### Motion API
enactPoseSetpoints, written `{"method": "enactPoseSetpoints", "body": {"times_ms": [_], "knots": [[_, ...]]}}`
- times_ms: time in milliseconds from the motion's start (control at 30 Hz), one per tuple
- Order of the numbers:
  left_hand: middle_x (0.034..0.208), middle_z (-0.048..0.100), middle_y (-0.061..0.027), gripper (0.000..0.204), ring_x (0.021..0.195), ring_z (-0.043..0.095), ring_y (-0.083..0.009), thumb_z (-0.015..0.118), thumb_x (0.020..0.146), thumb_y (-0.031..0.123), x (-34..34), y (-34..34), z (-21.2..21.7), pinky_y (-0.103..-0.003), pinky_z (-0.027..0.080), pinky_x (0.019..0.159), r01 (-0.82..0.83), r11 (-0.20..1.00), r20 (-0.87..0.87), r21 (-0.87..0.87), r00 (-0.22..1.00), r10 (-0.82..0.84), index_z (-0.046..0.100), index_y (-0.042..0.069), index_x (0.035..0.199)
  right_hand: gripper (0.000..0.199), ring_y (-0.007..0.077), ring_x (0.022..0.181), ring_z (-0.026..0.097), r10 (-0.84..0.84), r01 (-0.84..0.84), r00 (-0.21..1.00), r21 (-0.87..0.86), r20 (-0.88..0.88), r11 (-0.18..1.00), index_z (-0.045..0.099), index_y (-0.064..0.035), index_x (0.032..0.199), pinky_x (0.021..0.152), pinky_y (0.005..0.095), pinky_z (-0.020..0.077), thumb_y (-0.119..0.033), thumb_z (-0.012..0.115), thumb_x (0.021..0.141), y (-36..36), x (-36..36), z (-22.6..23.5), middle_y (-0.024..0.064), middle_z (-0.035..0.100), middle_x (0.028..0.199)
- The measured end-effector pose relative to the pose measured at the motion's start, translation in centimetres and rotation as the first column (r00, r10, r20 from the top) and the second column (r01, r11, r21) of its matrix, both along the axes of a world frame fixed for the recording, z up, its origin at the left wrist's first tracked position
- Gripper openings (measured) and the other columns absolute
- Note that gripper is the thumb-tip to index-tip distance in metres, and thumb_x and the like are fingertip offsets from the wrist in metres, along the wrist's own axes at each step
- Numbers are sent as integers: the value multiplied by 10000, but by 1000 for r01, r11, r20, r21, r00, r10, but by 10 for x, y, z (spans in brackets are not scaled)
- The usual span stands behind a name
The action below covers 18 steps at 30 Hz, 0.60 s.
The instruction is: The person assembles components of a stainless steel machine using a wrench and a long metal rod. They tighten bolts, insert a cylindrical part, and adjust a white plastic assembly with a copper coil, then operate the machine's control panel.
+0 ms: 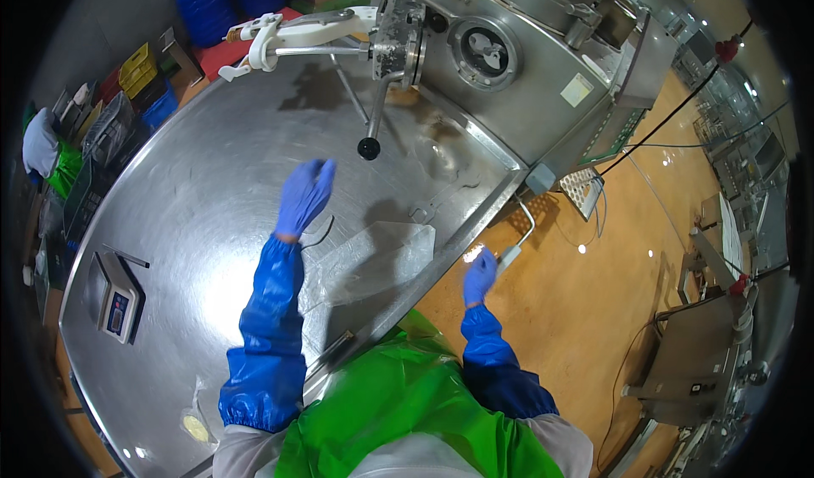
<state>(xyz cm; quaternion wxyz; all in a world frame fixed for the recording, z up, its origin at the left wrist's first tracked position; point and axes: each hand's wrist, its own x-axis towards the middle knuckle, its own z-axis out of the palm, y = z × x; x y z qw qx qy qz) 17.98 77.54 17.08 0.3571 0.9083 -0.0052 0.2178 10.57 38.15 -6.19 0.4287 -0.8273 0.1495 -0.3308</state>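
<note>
My left hand, in a purple-blue glove, is above the metal table with its fingers stretched out and nothing visible in them. A thin dark curved strand lies just beside its wrist. Close by, a sheet of clear plastic is spread, crumpled, near the table's edge. My right hand is off that edge, its fingers curled closed beside the grey grip of a bent metal lever. Whether it grasps the grip or holds anything small, I cannot make out.
A steel machine stands beyond the table, its white arm and black-knobbed lever reaching over the top. A small scale and a pale yellow round item are at left. Yellow and blue crates line the far left.
</note>
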Motion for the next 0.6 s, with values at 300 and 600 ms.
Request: {"method": "enactPoseSetpoints", "body": {"times_ms": [300, 600], "knots": [[864, 622, -331, 373, 890, 616, -462, 518, 759, 242, 94, -61, 27, -494, 479, 802, -24, 986, -409, -163, 911, -46, 634, -78, 912, 521, 295, 780, 655, -78, 275, 621, 124, -780, 953, 608, 64, 1053, 651, 371, 522, -387, 681, 804, -95, -29, -157, 189, 661, 856], [898, 619, -337, 367, 907, 602, -480, 518, 743, 221, 93, -49, 18, -493, 474, 817, -67, 985, -395, -160, 919, -2, 630, -78, 924, 469, 328, 771, 669, 50, 209, 610, 221, -791, 953, 687, 29, 912, 659, 413, 513, -420, 692, 778, -56, -20, -144, 191, 689, 834]]}}
